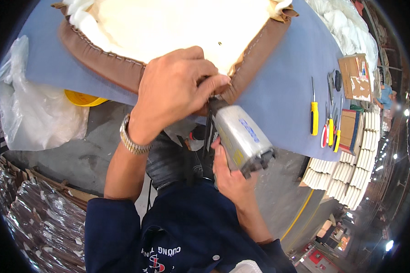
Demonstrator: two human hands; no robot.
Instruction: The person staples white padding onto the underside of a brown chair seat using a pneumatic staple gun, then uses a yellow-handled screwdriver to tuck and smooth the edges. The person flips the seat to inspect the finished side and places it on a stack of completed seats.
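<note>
We see our left hand (175, 91) clenched on the brown fabric edge (109, 61) of a stitched cushion cover at its near corner, fingers curled and pinching the seam beside the nose of the tool. Our right hand (230, 175) grasps the grey metal pneumatic staple gun (241, 136) from below, its body tilted, with the nose pressed against the brown edge just beside the left fingertips. A metal link watch (132, 141) sits on the left wrist.

The brown edge wraps a pale cream foam cushion (177, 22) that lies on the blue-covered desk (278, 86), with its corner hanging at the desk's near edge. Farther right on the desk lie a yellow-handled screwdriver (314, 113) and, near it, a cluster of small yellow- and red-handled tools (330, 132); beyond them stands an open brown cardboard box (354, 77).

To the left, below the desk edge, a clear plastic bag (36, 113) bulges beside a yellow round object (79, 98). Stacks of pale cream blocks (346, 173) stand at the right on the grey floor (77, 159).
</note>
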